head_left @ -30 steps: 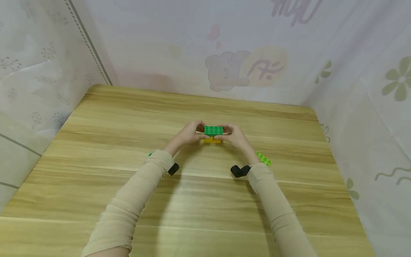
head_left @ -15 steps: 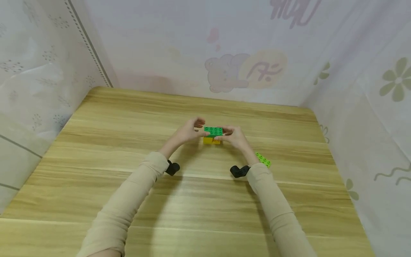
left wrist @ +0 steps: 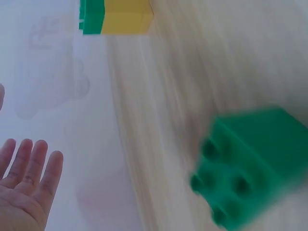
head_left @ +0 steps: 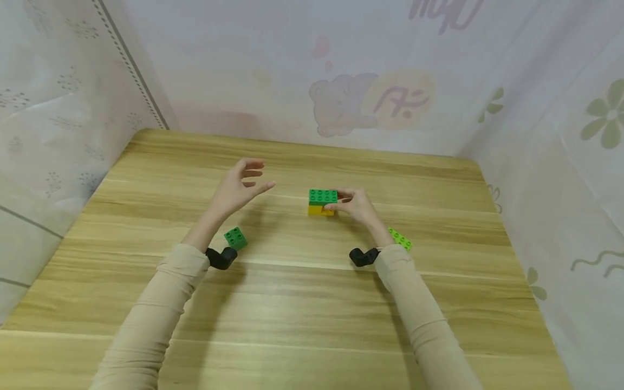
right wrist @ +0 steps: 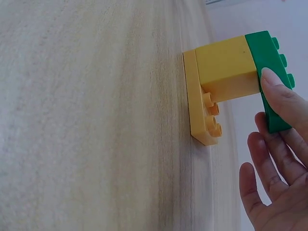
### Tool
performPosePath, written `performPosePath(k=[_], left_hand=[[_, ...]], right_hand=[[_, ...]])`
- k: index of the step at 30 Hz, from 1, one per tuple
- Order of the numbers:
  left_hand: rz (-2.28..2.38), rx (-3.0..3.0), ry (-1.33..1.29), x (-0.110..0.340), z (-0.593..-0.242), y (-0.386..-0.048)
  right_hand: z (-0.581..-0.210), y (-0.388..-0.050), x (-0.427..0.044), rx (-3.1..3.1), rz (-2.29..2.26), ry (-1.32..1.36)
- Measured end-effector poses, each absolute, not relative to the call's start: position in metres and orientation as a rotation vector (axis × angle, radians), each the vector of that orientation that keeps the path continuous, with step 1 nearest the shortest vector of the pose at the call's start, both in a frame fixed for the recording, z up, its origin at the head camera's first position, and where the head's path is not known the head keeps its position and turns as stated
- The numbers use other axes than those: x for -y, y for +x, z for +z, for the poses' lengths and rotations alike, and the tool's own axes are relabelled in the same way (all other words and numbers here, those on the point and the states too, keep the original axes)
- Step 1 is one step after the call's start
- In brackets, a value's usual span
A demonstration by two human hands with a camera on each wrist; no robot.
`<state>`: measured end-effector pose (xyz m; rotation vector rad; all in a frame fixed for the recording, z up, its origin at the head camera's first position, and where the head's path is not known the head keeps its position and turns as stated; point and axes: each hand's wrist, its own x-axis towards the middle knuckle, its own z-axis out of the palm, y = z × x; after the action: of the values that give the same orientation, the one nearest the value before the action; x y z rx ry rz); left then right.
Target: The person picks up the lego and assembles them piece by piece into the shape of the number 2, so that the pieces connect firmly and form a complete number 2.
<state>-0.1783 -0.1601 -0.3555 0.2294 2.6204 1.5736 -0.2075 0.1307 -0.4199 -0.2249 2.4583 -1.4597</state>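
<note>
A long green brick [head_left: 323, 197] tops a yellow block [head_left: 314, 210], which stands on the left part of a thin orange-yellow base [right wrist: 193, 96]. On the right, my right hand [head_left: 357, 207] pinches the overhanging end of the green brick [right wrist: 269, 62] between thumb and fingers. My left hand [head_left: 237, 188] is in the air left of the stack, fingers spread and holding nothing; the left wrist view shows its palm [left wrist: 24, 197]. Below it on the table lies a small green brick [head_left: 236, 238], blurred and close in the left wrist view.
A lime green brick [head_left: 400, 239] lies beside the right wrist, partly hidden by it. The wooden table [head_left: 302, 314] meets a patterned curtain [head_left: 273, 70] at its back edge. Black devices are strapped to both wrists.
My left hand has let go of the green brick and moved left, uncovering the small green brick. My right hand keeps its pinch at the stack's right end.
</note>
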Motion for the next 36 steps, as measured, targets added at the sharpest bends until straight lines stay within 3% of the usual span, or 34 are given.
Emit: performPosePath(k=[10, 17, 36], left_hand=[[1.434, -2.619, 0.104, 0.198, -0.380, -0.137], [0.972, -2.619, 0.264, 0.208, -0.390, -0.120], [0.799, -2.627, 0.283, 0.183, -0.401, -0.134]], right_hand=[[-0.421, -0.209, -0.131, -2.438, -1.441, -0.203], [-0.420, -0.211, -0.130, -2.436, -1.445, -0.196], [-0.421, -0.213, -0.131, -2.423, -1.451, -0.184]])
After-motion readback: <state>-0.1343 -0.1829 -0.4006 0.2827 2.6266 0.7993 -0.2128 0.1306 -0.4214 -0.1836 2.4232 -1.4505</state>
